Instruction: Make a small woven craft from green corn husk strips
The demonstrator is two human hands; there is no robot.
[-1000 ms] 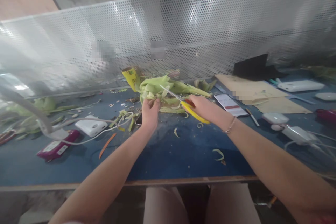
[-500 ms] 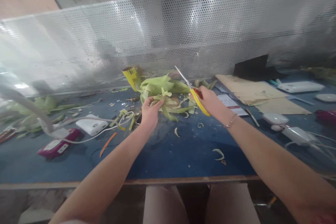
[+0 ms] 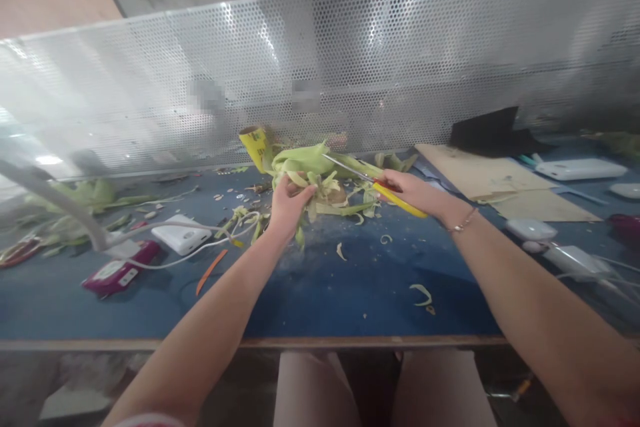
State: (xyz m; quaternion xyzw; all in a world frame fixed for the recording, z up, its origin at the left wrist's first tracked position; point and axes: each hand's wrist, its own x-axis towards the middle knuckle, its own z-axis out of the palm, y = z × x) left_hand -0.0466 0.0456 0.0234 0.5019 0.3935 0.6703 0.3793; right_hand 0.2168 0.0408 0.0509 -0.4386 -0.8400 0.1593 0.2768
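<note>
Partly, the hands (image 3: pixel 288 205) (image 3: pixel 417 193) cover yellow scissors (image 3: pixel 400 201) (right) and green strips (image 3: pixel 328 182) (left).

left fingers (image 3: pixel 304 197) pinch husk strips (image 3: pixel 327 183); right fingers (image 3: pixel 391 177) hold yellow-handled scissors (image 3: pixel 393 196).

Husks (image 3: pixel 303 159) before panel (image 3: pixel 345 53), paper (image 3: pixel 545 203) right

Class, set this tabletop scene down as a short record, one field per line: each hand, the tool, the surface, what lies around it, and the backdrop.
Left hand: pinching pale green leafy strips
Right hand: holding scissors
Tool: yellow handles, metal blades pointing toward the green leaves
Surface: blue tabletop, with scattered scraps
Left side: purple device, white device, orange strip
Right side: tan sheets
Backdrop: perforated metal screen
</note>
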